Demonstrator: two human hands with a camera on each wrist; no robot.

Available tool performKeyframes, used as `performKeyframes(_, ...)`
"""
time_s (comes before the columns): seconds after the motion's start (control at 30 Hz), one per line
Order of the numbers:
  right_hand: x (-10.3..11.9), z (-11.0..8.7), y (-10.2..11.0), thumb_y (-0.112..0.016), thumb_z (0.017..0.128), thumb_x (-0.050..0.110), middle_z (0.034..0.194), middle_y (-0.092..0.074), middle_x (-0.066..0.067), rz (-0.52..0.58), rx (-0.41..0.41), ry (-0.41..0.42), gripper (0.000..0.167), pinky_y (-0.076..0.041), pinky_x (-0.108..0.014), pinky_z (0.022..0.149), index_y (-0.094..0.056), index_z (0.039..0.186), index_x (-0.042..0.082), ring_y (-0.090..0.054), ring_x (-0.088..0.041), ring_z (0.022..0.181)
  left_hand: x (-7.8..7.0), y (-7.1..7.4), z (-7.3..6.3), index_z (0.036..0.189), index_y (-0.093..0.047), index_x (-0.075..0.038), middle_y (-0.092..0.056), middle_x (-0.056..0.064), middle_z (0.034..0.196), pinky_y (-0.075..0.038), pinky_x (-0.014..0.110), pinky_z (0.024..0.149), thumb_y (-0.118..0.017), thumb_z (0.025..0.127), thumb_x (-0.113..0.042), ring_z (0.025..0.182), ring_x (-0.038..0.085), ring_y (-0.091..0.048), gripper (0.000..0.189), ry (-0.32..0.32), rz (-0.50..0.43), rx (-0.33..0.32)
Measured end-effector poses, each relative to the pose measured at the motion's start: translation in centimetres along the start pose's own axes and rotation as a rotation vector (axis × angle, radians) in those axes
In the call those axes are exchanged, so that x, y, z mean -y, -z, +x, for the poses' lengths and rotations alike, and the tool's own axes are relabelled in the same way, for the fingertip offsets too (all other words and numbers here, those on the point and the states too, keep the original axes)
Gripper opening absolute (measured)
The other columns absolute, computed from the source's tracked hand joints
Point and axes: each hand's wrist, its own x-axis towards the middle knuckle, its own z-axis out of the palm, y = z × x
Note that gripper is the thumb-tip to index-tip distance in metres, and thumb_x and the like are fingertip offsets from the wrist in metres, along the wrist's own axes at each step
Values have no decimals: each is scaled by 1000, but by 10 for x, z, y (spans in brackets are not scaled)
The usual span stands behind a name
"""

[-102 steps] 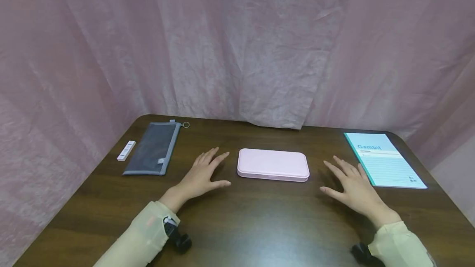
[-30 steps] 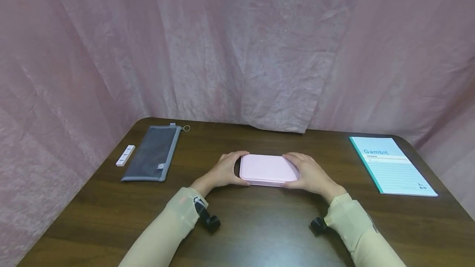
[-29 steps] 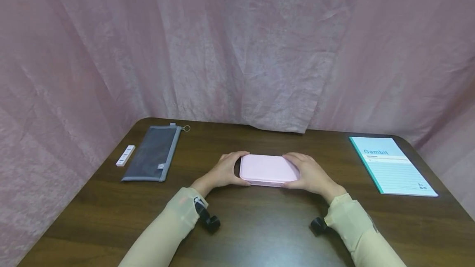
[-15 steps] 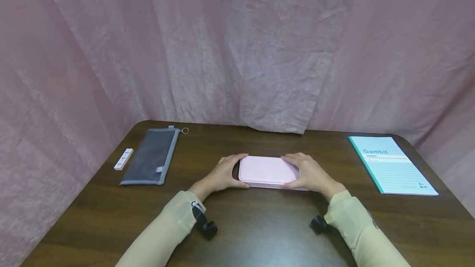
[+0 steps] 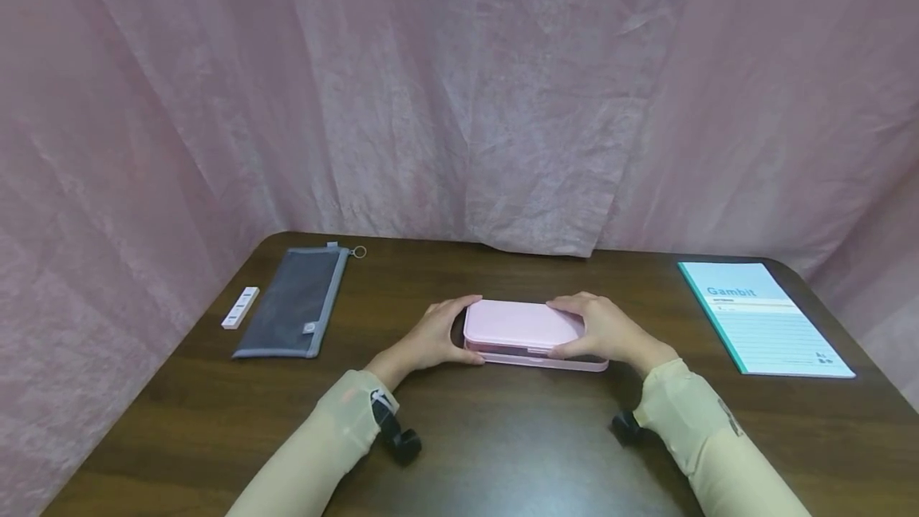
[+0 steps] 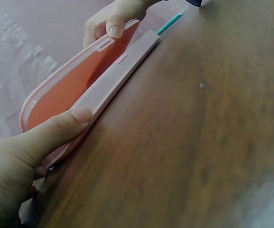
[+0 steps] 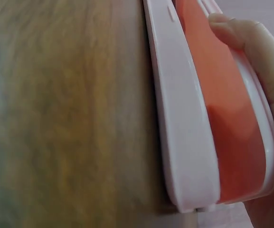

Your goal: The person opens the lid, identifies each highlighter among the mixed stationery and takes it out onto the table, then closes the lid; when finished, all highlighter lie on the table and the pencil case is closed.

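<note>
A pink pencil case lies at the middle of the table, its lid partly raised along the near side. Between lid and base an orange-red inner face shows in the right wrist view. My left hand grips the left end of the case, thumb along the front of the base. With its thumb at the lid's front edge and fingers over the far side, my right hand holds the raised lid by its right end. What lies inside the case is hidden.
A grey mesh zip pouch with a ring lies at the left, beside a small white bar with dark marks. A teal-and-white notebook lies at the right. A pink curtain hangs behind the brown table.
Both hands have come in from the sides to the pencil case and taken hold of it. Since half a second ago the right hand has raised the lid, widening the gap at the front.
</note>
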Motion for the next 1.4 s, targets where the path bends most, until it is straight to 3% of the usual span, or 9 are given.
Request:
performKeyframes(0.2,0,6,9,-79,70,54,129,-63,-11,47,73,-55,79,-47,-48,97,-59,131,9,-59,-28,116,1,4,4,142,-43,-11,-51,9,142,-31,51,111,-90,60,-40,131,31,-46,99,-40,-7,-26)
performKeyframes(0.43,2,9,16,-75,76,49,134,-60,-13,102,158,-90,74,-44,-50,102,-57,134,7,-57,-30,120,8,1,3,145,-40,-11,-47,9,147,-29,51,114,-89,60,-45,136,29,-42,105,-64,38,-7)
performKeyframes(0.63,5,8,22,-73,79,50,131,-62,-12,96,163,-94,68,-45,-50,102,-60,130,8,-58,-28,118,8,0,-1,148,-36,-13,-44,11,149,-30,52,114,-89,61,-43,137,30,-41,106,-44,7,-16)
performKeyframes(1.0,17,4,32,-75,79,44,120,-65,-9,-44,-55,-26,53,-45,-50,100,-67,118,9,-55,-30,118,4,1,-4,139,-46,-3,-52,17,138,-35,48,112,-90,61,-38,131,33,-45,96,35,-11,-61)
performKeyframes(1.17,26,5,35,-78,77,41,103,-65,-8,-83,-165,-51,48,-48,-44,88,-69,113,11,-55,-26,102,3,4,-7,131,-52,3,-56,18,132,-37,47,111,-89,62,-38,128,33,-47,87,3,24,-71)
performKeyframes(1.4,33,7,38,-76,80,40,84,-60,-3,-137,-317,-118,40,-43,-35,72,-72,104,10,-52,-22,83,-1,6,-7,127,-56,-2,-59,13,128,-38,45,110,-87,64,-40,126,29,-50,81,-35,47,-58)
